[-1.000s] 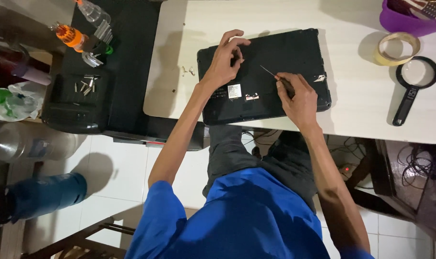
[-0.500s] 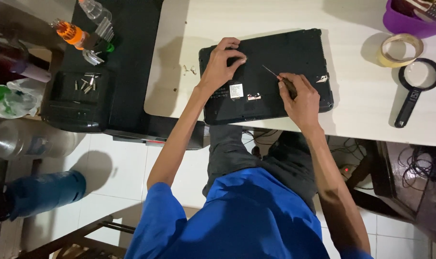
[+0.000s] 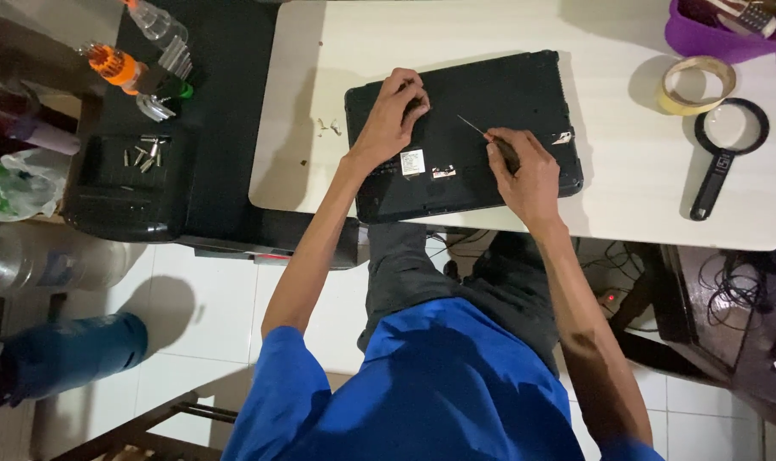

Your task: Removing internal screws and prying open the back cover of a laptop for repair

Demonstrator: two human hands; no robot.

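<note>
Currently I am working on the black laptop (image 3: 465,137), which is lying bottom-up near the front edge of the pale worktop (image 3: 627,205), its lower edge almost reaching that edge. My left hand (image 3: 394,119) is resting spread and pressing down on the laptop's upper left corner. My right hand (image 3: 524,171) is pinching a thin screwdriver (image 3: 482,132), tip angling toward the middle of the base. Judging by a few small screws (image 3: 326,128) lying on the worktop just left of the laptop, some fasteners are already out; the base cover is still sitting in place, so I judge removal unfinished. Room: bare worktop is lying open left of and above the laptop. Tape roll (image 3: 697,84) and magnifying glass (image 3: 721,149) are sitting well apart at right.
</note>
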